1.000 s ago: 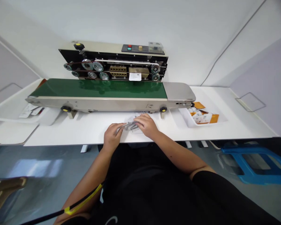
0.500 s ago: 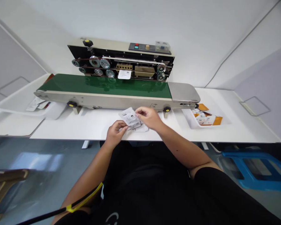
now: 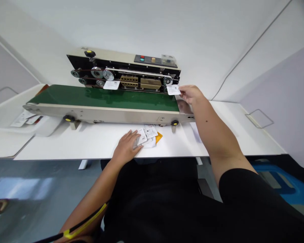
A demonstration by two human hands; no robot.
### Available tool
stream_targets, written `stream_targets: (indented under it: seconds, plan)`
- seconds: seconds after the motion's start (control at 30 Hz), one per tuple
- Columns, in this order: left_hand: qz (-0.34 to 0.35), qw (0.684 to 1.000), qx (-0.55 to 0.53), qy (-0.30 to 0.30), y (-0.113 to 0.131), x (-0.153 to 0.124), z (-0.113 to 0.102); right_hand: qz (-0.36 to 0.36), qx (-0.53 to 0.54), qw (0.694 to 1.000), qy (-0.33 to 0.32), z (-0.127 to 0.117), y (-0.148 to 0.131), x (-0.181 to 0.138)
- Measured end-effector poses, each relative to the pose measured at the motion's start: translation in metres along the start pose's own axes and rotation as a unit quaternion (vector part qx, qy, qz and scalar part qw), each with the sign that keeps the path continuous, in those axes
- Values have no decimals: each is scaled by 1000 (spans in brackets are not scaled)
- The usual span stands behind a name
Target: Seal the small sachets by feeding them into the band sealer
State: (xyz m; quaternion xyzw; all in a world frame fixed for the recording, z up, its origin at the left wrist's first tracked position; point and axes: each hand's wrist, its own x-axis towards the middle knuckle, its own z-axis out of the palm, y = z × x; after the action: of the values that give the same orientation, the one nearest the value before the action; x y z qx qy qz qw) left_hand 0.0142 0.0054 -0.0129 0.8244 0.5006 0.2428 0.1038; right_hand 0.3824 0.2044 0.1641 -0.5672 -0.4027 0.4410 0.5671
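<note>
A band sealing machine [image 3: 124,69] with a green conveyor belt [image 3: 103,97] stands across the white table [image 3: 91,141]. My right hand [image 3: 191,93] is stretched to the belt's right end and pinches a small white pouch [image 3: 173,89] at the machine's infeed. My left hand [image 3: 126,148] lies flat, fingers spread, on a small stack of white pouches [image 3: 148,135] near the table's front edge. Another white pouch [image 3: 111,84] is riding through the sealer toward the left.
A white tray [image 3: 5,121] at the left end holds a few finished pouches [image 3: 25,118]. A blue stool [image 3: 278,180] stands on the floor at the right. My right arm hides the container at the belt's right end. A grey floor lies below the table edge.
My right hand lifted one pouch from the stack and carried it up and right to the machine's infeed. My left hand settled flat on the stack. The pouch in the sealer travelled left.
</note>
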Motion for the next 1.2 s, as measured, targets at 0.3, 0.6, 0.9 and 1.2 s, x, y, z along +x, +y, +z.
stream_targets:
  seconds: [0.3,0.6,0.9,1.2]
  plan:
    - [-21,992,-80,100,-4,-9,1,-348,-154,922,69,20,40,-122]
    - [-10,996,-62,57,-1,-3,-6,-336,-435,774,-313,67,171,-231]
    - [-162,933,-134,294,-3,-12,-11,-346,-427,791,-269,65,179,-231]
    - [-203,804,-455,325,-16,-10,-2,-227,-246,900,-280,110,159,-243]
